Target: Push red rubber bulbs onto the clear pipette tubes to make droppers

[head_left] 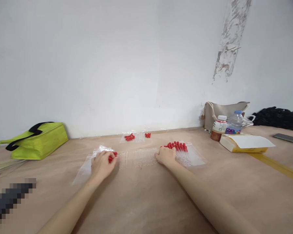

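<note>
My left hand [103, 164] is curled over a small heap of red rubber bulbs [111, 158], its fingertips pinched on one of them. A clear plastic bag [82, 170] lies under and beside that hand. Between my hands, thin glass dropper tubes [145, 157] lie in rows on the table. My right hand [166, 156] is closed at the right end of the rows; its fingertips are partly hidden, so what they grip does not show. Just right of it, droppers with red bulbs [179, 146] lie side by side on another clear bag [196, 159].
Near the wall are another bag with red bulbs [130, 137] and tubes, plus loose bulbs [147, 135]. A lime-green bag [42, 141] stands left. Right are two bottles [235, 123], a beige bag [226, 109], a yellow-white box [244, 144] and a phone [288, 138]. Brown paper [136, 204] covers the table.
</note>
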Demonstrator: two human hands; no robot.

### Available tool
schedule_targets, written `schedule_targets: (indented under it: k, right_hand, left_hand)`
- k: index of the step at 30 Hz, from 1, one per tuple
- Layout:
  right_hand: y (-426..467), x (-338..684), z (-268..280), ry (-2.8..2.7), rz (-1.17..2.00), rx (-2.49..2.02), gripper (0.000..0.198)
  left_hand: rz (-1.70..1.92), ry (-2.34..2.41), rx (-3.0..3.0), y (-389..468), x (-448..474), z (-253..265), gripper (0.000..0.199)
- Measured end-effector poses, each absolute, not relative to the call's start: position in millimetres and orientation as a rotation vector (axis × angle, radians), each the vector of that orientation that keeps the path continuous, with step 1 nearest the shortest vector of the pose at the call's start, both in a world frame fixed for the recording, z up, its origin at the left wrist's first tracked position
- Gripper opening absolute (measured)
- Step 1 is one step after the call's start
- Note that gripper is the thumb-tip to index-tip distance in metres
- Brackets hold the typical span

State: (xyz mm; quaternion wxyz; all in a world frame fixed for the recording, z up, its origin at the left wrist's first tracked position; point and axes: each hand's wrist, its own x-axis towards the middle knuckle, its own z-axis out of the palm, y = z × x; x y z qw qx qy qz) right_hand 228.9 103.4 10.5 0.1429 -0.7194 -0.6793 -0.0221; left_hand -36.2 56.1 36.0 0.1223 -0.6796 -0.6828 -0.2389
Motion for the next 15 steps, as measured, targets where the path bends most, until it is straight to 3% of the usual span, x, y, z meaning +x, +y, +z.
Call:
schedule_targets:
  k: [10,15]
  right_hand:
    - [120,224,17,-1.951,0.14,-2.183,0.016]
    - [106,230,20,-1.944,0.073,-2.101,0.024]
  left_hand:
    - [-0.663,-2.074,-2.025,77,-91,30,0.027]
    - [-0.588,-1.949,-2.08,76,-77,35,0.024]
